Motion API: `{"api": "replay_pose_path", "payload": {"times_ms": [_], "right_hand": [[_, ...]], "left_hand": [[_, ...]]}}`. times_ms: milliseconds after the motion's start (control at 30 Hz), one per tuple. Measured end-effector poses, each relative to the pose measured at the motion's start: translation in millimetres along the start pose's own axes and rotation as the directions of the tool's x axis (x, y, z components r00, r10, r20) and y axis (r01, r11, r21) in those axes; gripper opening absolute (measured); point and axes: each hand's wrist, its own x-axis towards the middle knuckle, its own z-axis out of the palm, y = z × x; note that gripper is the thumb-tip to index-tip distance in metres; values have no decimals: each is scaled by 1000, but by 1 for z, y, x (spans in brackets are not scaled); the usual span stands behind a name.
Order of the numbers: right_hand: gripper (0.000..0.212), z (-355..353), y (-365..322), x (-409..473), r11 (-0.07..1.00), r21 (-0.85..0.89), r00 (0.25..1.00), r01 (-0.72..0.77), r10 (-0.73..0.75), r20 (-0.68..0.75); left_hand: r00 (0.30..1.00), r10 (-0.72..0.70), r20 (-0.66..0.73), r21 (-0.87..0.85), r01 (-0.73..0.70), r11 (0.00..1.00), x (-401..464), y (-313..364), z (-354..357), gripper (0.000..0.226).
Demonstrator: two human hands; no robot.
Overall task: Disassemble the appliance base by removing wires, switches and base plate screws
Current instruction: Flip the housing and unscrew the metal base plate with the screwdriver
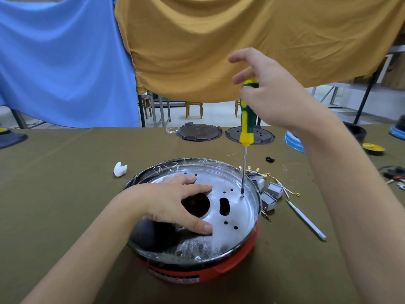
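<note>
The olive-green table (65,172) fills my view, with a blue cloth (61,62) and a mustard cloth (219,44) hanging behind it. In front of me sits the appliance base (210,270), red-sided, holding a shiny round base plate (238,213) pierced by holes. My left hand (173,202) lies on the plate at 9 o'clock, fingers spread flat, thumb pressing near the big centre hole; what is under my palm is hidden. My right hand (271,93) pinches the top of the green-and-yellow screwdriver (246,119), other fingers fanned loose; the tool stands nearly upright, its tip down on the plate at 3 o'clock, and I can't make out the screw there. At 12 o'clock, far off, lie two dark round lids (199,132). At 3 o'clock beside the base sit grey switches (274,190) with wires (287,189), then a thin metal rod (306,220). At 10 o'clock lies a white scrap (120,169)
</note>
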Motion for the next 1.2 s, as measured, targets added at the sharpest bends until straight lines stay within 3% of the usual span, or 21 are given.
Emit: {"api": "replay_pose_path", "payload": {"times_ms": [100,233,433,567,700,800,1033,1200], "right_hand": [[39,1,-3,-1,997,58,999,-51,51,4],[23,6,-3,0,999,-51,1000,-8,9,12],[15,-1,2,-1,993,-115,999,31,-33,-13],[33,-5,2,0,999,-19,999,-47,47,-21],[25,-3,3,1,999,-44,999,-27,26,-23],[32,0,4,0,995,-102,1000,18,-19,-15],[34,-5,-4,-1,996,82,999,-30,28,27],[23,-1,1,0,1000,22,999,-3,2,40]], "left_hand": [[1000,1,-1,5,-1,1000,0,-1,0,101],[1000,9,-6,7,-9,1000,1,-2,1,101],[1000,7,1,20,-8,1000,3,0,-1,100],[999,-21,36,177,14,984,4,10,-13,96],[1000,20,-24,328,-11,945,12,27,-26,74],[983,114,-141,213,-82,974,24,41,-23,58],[907,225,-356,-69,-265,962,55,53,1,12],[883,292,-367,-142,-364,921,62,53,9,9]]}}
